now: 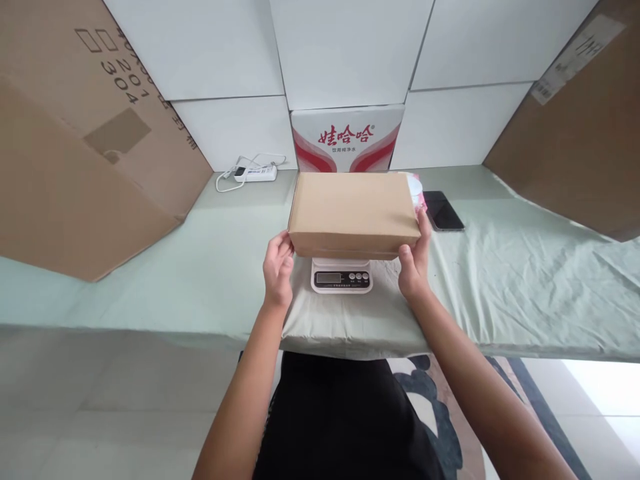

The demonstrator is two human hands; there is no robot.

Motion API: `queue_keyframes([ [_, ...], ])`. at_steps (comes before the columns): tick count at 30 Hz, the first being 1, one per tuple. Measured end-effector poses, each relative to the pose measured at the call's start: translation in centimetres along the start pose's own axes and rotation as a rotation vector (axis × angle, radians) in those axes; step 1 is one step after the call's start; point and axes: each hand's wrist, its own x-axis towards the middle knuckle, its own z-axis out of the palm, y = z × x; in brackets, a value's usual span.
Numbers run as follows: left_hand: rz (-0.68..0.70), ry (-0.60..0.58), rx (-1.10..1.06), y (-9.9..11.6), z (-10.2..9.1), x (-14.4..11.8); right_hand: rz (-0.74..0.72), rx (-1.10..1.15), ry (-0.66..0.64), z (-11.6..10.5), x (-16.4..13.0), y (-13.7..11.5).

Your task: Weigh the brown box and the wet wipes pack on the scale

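Note:
A closed brown cardboard box is gripped at its two short ends, directly over a white kitchen scale. My left hand has its fingers against the box's left end. On the other side, my right hand holds the right end, thumb on the front face and fingers behind. The scale's display and buttons show below the box; its plate is hidden. Whether the box rests on the plate or hangs just above it, I cannot tell.
Behind the box stands a white carton with red print. A power strip with a white cable lies at back left. A pink-and-white item and a dark phone are at right. Large cardboard sheets flank the cloth-covered table.

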Motion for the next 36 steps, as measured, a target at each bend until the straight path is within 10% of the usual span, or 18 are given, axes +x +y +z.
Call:
queue_keyframes([
  [21,0.127,0.026,0.051,-0.7,-0.2,0.1,0.037,0.351,0.1,1.7,0.2,1.8],
  [28,0.18,0.341,0.062,-0.5,-1.4,0.7,0.241,0.426,0.437,1.3,0.8,2.7],
  [36,0.006,0.07,-0.002,-0.6,-0.6,0.6,0.164,0.529,0.274,1.5,0.8,1.7],
])
